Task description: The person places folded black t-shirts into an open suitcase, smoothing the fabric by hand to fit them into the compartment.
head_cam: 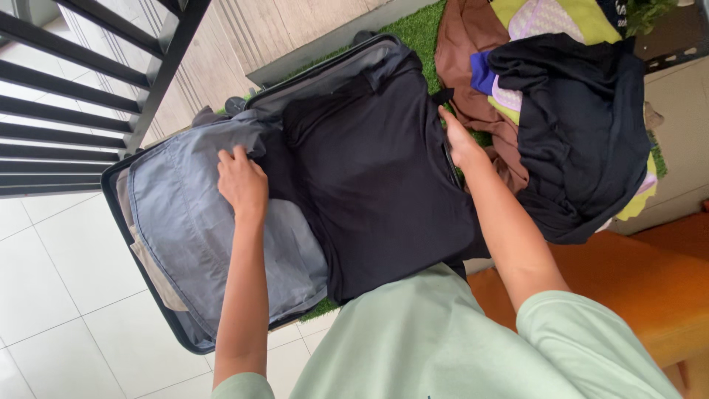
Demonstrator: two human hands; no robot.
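Black garment (369, 177) lies spread across the open suitcase (111, 185). My left hand (242, 183) presses flat, ungripping, at its edge; my right hand (459, 140) pinches the far edge. I judge smoothing outward evenly avoids creases.

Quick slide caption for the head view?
Both hands spread a black garment in an open suitcase.
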